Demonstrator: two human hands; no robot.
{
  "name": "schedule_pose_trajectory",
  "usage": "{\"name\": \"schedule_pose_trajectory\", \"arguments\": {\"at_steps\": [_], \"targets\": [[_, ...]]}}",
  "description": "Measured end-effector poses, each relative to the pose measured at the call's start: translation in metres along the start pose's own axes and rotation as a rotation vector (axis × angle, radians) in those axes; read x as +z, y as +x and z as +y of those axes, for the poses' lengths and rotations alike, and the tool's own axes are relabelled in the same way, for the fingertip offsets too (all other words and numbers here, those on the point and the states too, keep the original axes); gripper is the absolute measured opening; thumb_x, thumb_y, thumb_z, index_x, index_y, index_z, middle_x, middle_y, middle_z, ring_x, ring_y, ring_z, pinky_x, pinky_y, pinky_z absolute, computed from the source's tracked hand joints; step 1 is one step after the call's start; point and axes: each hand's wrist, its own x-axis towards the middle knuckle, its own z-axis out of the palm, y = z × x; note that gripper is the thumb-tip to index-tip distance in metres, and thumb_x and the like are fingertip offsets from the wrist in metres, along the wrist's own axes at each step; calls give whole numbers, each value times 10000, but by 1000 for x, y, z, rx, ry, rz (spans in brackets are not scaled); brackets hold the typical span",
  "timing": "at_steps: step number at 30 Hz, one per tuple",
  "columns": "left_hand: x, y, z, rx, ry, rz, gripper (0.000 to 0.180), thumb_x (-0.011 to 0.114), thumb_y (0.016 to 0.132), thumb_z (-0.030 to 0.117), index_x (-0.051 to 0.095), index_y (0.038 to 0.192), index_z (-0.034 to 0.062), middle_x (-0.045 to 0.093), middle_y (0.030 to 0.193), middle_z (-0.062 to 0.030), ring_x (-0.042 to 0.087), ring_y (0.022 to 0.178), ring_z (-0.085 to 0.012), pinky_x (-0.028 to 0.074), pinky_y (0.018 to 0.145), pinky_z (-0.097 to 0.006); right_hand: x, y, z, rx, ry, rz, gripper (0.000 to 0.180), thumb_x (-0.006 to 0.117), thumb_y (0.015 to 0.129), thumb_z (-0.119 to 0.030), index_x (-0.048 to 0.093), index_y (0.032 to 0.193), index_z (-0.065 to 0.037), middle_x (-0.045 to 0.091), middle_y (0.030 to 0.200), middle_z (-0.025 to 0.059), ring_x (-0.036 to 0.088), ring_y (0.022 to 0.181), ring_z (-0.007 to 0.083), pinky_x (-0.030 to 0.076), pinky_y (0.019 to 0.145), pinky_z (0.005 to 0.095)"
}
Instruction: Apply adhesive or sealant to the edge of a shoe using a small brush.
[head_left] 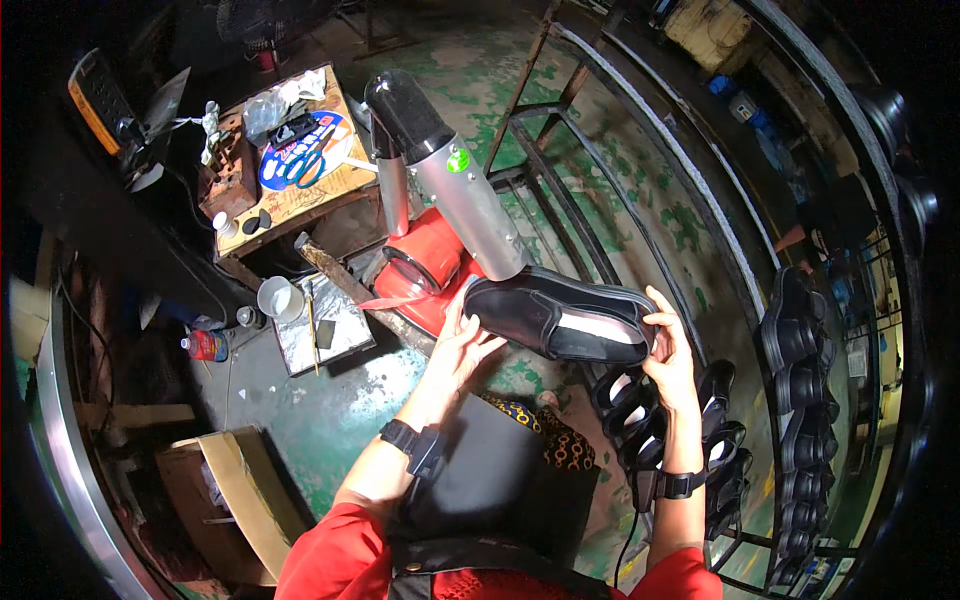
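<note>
A black slip-on shoe (512, 312) with a pale insole lies sideways between my two hands, its opening facing up toward me. At its toe end, on the left, my left hand (456, 352) grips it with the thumb up along the tip. Around the heel, my right hand (668, 352) is closed, fingers on the far rim and thumb below. Just beyond the shoe, a silver metal tube (468, 205) with a black cap slants down from a red machine (425, 255). Its lower end meets the shoe's far edge; whether they touch, I cannot tell.
At the far left a wooden table (345, 100) carries scissors (303, 170) and a round printed sheet. Below it are a white cup (280, 299) and a red bottle (207, 345). Several black shoes (640, 410) stand on a rack at right. A cardboard box (250, 490) sits lower left.
</note>
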Motion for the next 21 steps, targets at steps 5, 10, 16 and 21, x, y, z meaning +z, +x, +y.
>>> {"name": "schedule_pose_trajectory", "arguments": {"at_steps": [5,10,16,21], "targets": [[2,-3,2,14,10,-22,642,586,877,140,252,1418,230,379,1387,-61,436,1240,-267,421,971,-520,0,2,4,-21,52,-32,618,398,520,220,533,1065,-37,265,1447,136,312,1330,252,297,1066,348],[-8,-28,14,36,20,75,648,601,869,151,254,1415,195,389,1377,-69,444,1228,-270,411,987,-505,13,-6,13,76,80,-61,606,407,552,256,540,1064,-38,273,1440,98,345,1306,210,332,1039,311],[-7,-54,17,118,95,48,659,602,861,109,255,1415,192,400,1364,-59,456,1213,-259,416,989,-468,15,-37,25,23,100,-66,516,482,590,269,559,999,-35,317,1413,105,354,1300,219,333,1050,334],[0,-70,15,126,158,35,700,658,819,90,283,1406,164,423,1339,-46,467,1201,-234,448,963,-429,12,-69,33,17,58,38,466,507,603,251,574,964,-36,366,1390,116,343,1313,244,305,1070,354]]}}
